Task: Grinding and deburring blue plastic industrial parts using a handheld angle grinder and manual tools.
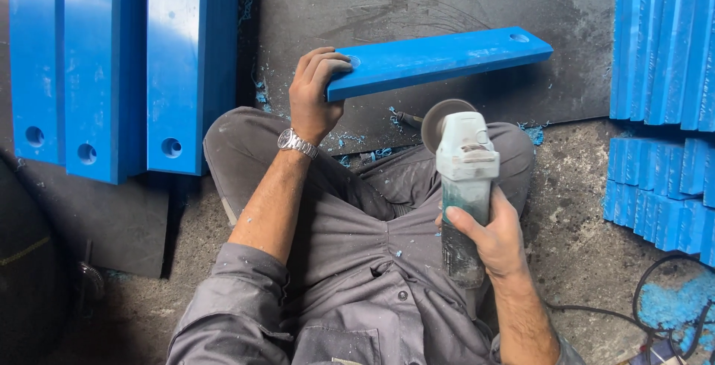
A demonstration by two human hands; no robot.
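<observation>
Our left hand [313, 93] curls tight around the near left end of a long flat blue plastic bar [439, 59], its long axis running left to right and rising slightly rightward over the dark grey mat [313, 15]. Our right hand [488, 235] wraps closed around a pale grey angle grinder [465, 186], its disc pointing up at the bar's lower edge, just beneath mid-length. More blue bars [119, 59] lie along the mat's left edge.
</observation>
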